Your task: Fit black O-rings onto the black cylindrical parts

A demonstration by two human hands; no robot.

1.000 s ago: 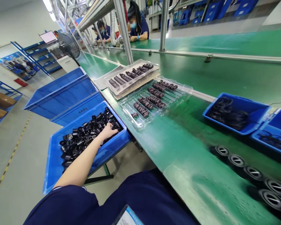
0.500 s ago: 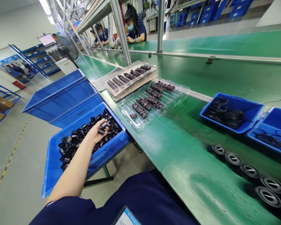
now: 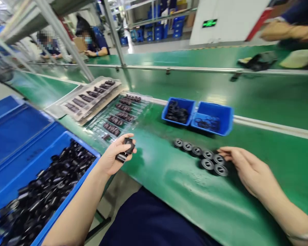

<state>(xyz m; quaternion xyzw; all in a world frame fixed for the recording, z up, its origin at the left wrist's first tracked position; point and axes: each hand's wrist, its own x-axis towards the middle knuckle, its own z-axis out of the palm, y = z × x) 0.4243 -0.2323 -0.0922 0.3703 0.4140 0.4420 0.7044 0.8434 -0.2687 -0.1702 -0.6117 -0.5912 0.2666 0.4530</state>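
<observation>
My left hand (image 3: 119,152) is closed around black cylindrical parts (image 3: 128,145), held above the table's near edge. On the green table, my right hand (image 3: 242,164) reaches the right end of a group of round black parts (image 3: 207,164), its fingertips at the rear one. Whether those fingers grip it cannot be made out. The round parts stand in a row with a short second row in front. A large blue bin (image 3: 66,205) at the lower left holds many black cylindrical parts (image 3: 53,181).
Two small blue boxes (image 3: 227,119) with black rings and cords stand behind the round parts. Clear trays (image 3: 141,102) with dark parts lie at the left, beside a stacked tray (image 3: 77,114). Co-workers (image 3: 97,44) sit across the line; another person's arm (image 3: 290,32) shows top right.
The view has swung right. My left hand has come out of the blue bin with black parts in it. My right hand has come into view at the round parts.
</observation>
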